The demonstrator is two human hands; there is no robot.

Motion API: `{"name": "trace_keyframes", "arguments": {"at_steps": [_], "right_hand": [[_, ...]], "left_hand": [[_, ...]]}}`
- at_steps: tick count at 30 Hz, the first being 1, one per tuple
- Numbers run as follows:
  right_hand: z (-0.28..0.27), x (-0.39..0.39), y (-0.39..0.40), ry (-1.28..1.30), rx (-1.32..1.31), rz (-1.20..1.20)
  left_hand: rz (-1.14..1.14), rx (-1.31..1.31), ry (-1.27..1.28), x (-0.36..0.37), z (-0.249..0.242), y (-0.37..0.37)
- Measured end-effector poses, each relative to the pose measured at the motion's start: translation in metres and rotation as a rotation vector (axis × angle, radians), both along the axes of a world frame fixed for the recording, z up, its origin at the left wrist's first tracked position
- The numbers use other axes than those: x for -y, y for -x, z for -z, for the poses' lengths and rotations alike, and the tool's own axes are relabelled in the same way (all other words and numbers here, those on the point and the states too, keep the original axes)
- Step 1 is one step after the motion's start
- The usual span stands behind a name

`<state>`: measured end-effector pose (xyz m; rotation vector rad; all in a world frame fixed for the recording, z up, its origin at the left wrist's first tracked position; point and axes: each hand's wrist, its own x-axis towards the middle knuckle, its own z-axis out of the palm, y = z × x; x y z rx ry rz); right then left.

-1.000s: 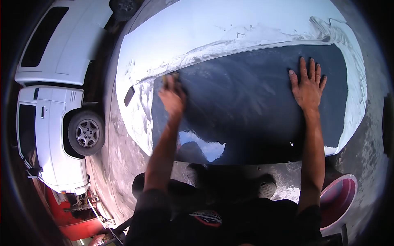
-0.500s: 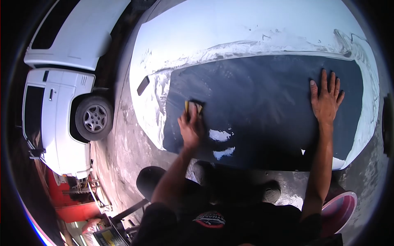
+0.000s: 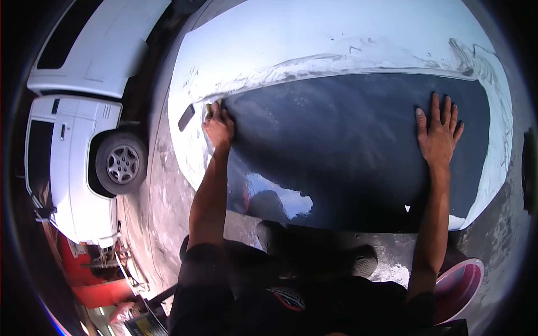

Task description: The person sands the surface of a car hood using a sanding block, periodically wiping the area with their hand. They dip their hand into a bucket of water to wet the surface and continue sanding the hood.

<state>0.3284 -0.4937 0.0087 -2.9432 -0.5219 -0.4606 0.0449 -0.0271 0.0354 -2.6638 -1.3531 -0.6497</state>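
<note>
My left hand [image 3: 219, 130] is closed around a small yellowish sanding pad [image 3: 209, 110], mostly hidden by the fingers. It presses at the upper left corner of a large dark grey area on a white car panel [image 3: 269, 33]. My right hand [image 3: 438, 140] lies flat with fingers spread on the right side of the dark grey surface [image 3: 336, 134]. White, smeared borders surround the dark area. Its lower left looks wet and shiny, with a bright reflection [image 3: 288, 199].
A white vehicle [image 3: 73, 162] with a wheel [image 3: 121, 164] stands on the left. At lower right is a reddish-pink bucket [image 3: 475, 275]. Red equipment [image 3: 103, 293] sits at lower left, and stained concrete floor [image 3: 162, 196] surrounds the panel.
My left hand has slid up and left with the pad, to the dark area's corner. The bright reflection at lower left has grown larger. My right hand stays in place on the panel.
</note>
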Motion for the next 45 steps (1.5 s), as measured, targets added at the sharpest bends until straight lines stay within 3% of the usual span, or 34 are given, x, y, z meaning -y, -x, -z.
{"name": "trace_keyframes", "arguments": {"at_steps": [1, 3, 5, 8, 9, 10, 11, 12, 13, 15, 16, 19, 23, 28, 30, 31, 32, 35, 37, 39, 40, 42, 44, 45], "right_hand": [[0.0, 0.001, -0.001, -0.005, 0.002, 0.013], [0.001, 0.0, 0.0, -0.003, 0.014, 0.002], [0.004, 0.0, -0.002, -0.007, 0.018, 0.007], [0.005, -0.006, 0.0, 0.001, 0.023, 0.002], [0.003, -0.004, 0.0, 0.008, 0.023, 0.019], [0.0, -0.002, 0.003, 0.015, 0.022, 0.042], [-0.005, -0.004, 0.004, 0.023, 0.009, 0.041], [-0.008, -0.006, 0.004, 0.032, -0.009, 0.03], [-0.008, -0.007, 0.004, 0.037, -0.013, 0.038], [-0.006, -0.007, 0.004, 0.014, -0.011, 0.029], [-0.005, -0.006, 0.004, 0.018, -0.013, 0.029], [0.003, -0.004, 0.001, 0.0, 0.003, 0.027], [0.019, 0.002, -0.004, -0.035, 0.016, 0.016], [0.013, 0.006, -0.004, -0.113, 0.004, -0.034], [0.007, 0.004, 0.0, -0.113, 0.0, -0.015], [0.004, 0.001, 0.001, -0.117, 0.0, -0.021], [0.001, -0.002, 0.002, -0.114, 0.006, -0.006], [0.003, -0.004, 0.001, -0.102, 0.018, 0.001], [0.005, -0.001, -0.001, -0.098, 0.034, 0.005], [0.009, -0.001, 0.0, -0.138, 0.013, -0.02], [0.009, -0.001, 0.001, -0.154, 0.015, -0.019], [0.009, 0.001, 0.002, -0.163, 0.013, -0.021], [0.008, 0.001, 0.001, -0.179, 0.015, -0.032], [0.007, 0.001, 0.0, -0.185, 0.021, -0.041]], "left_hand": [[-0.12, -0.039, -0.044, -0.009, -0.004, -0.015], [-0.134, 0.009, 0.0, 0.008, 0.005, -0.01], [0.385, 0.137, -0.227, 0.047, 0.018, 0.005], [0.483, 0.078, -0.382, 0.049, -0.003, 0.0], [0.453, 0.143, -0.089, 0.002, 0.004, -0.001], [0.087, 0.028, -0.088, -0.024, 0.009, -0.014], [-0.06, -0.099, -0.122, -0.029, 0.005, -0.033], [-0.019, -0.069, -0.121, -0.026, 0.009, -0.043], [0.014, -0.042, -0.117, -0.008, 0.007, -0.055], [0.402, 0.058, -0.221, 0.083, 0.01, -0.068], [0.473, 0.032, -0.255, 0.13, 0.013, -0.075], [0.654, 0.088, -0.052, 0.247, 0.009, -0.131], [0.689, 0.219, 0.016, 0.298, 0.011, -0.193], [0.982, 0.228, -0.078, 0.282, 0.016, -0.204], [0.823, 0.206, -0.288, 0.24, 0.02, -0.212], [0.737, 0.075, -0.199, 0.214, 0.011, -0.22], [0.642, 0.116, -0.177, 0.193, 0.007, -0.228], [0.6, 0.047, -0.111, 0.227, -0.01, -0.21], [0.834, 0.055, -0.246, 0.273, 0.011, -0.152], [1.096, -0.012, -0.088, 0.304, 0.018, -0.096], [1.105, -0.011, -0.082, 0.299, 0.026, -0.105], [0.95, 0.367, 0.769, 0.268, 0.038, -0.146], [0.745, 0.055, -0.129, 0.24, 0.0, -0.199], [0.754, 0.057, -0.127, 0.244, -0.002, -0.198]]}}
